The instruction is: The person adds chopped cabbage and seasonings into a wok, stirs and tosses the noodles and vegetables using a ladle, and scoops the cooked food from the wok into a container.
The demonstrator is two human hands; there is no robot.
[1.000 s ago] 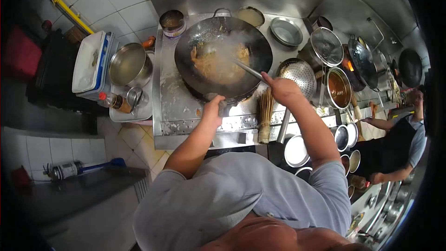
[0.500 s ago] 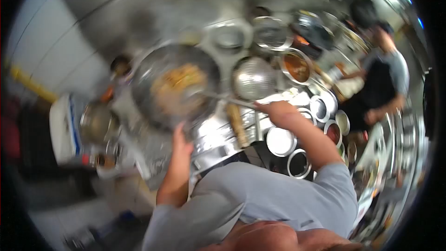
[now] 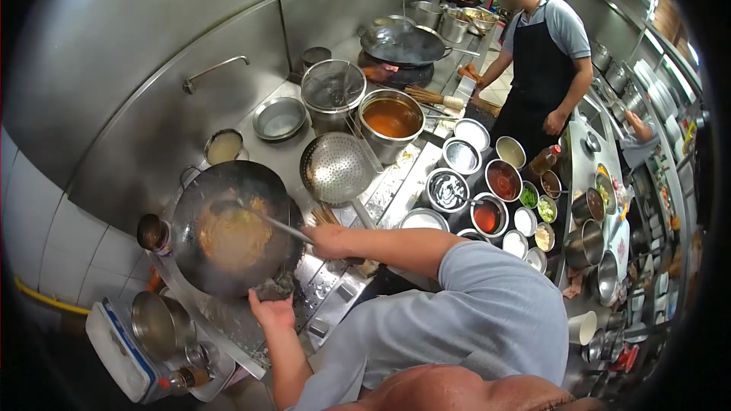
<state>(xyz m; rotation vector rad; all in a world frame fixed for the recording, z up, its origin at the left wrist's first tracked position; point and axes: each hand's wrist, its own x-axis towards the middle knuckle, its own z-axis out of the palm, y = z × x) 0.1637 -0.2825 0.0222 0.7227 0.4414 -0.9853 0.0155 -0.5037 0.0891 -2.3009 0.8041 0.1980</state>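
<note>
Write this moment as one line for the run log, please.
right hand: holds long metal ladle | left hand: holds grey cloth at rim of round black wok | wok: steaming, brownish food inside

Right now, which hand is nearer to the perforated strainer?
Right. The right hand grips the ladle, this side of the perforated strainer; the left hand is farther, holding a cloth against the wok.

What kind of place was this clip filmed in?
Most likely a restaurant's commercial kitchen: a big steaming wok on a steel range, many small bowls of sauces and toppings set close together, and an aproned co-worker standing nearby.
</note>
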